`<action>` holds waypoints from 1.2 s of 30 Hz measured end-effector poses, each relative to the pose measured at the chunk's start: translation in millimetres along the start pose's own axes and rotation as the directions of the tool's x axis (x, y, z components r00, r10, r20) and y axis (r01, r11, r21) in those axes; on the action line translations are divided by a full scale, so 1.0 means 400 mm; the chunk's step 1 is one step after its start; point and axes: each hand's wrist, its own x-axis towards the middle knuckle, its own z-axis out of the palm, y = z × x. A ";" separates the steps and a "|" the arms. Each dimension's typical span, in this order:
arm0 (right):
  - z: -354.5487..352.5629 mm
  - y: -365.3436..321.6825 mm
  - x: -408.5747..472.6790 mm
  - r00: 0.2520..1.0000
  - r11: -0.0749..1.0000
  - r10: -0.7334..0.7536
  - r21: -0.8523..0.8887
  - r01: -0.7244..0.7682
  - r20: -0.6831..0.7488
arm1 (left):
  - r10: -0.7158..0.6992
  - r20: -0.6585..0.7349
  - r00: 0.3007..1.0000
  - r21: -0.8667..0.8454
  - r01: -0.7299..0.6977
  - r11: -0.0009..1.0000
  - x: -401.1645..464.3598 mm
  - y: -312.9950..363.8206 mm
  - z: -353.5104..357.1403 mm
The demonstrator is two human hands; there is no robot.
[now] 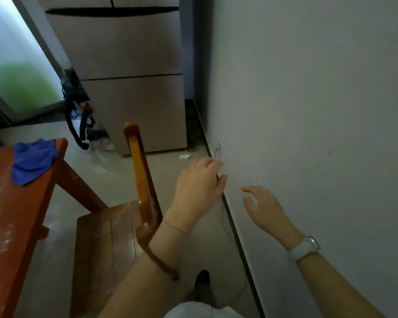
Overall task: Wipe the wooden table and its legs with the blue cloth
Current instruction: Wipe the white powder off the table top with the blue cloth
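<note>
Head view: the left hand is seen pinching a thin cord at the white wall, the right hand released beside it; the blue cloth is left crumpled on the wooden worktop, well left of both grips.

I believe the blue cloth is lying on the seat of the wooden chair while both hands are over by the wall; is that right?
Not quite. The head view shows the blue cloth lying bunched on the corner of the wooden table, not on the chair seat. The rest holds: the left hand and right hand are both over by the wall, away from the cloth.
</note>
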 end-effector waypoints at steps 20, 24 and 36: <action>0.222 -0.549 1.075 0.676 0.746 -0.498 -0.130 0.654 0.543 | -0.625 -0.161 0.764 0.111 0.643 0.758 0.541 -0.702 -0.163; 0.266 -0.599 1.192 0.540 0.659 -0.541 -0.074 0.748 0.645 | -0.772 -0.151 0.618 0.005 0.781 0.624 0.587 -0.745 -0.157; 0.450 -0.802 1.443 0.165 0.450 -0.635 0.187 0.873 0.755 | -0.934 -0.211 0.290 -0.136 0.937 0.321 0.702 -0.985 -0.130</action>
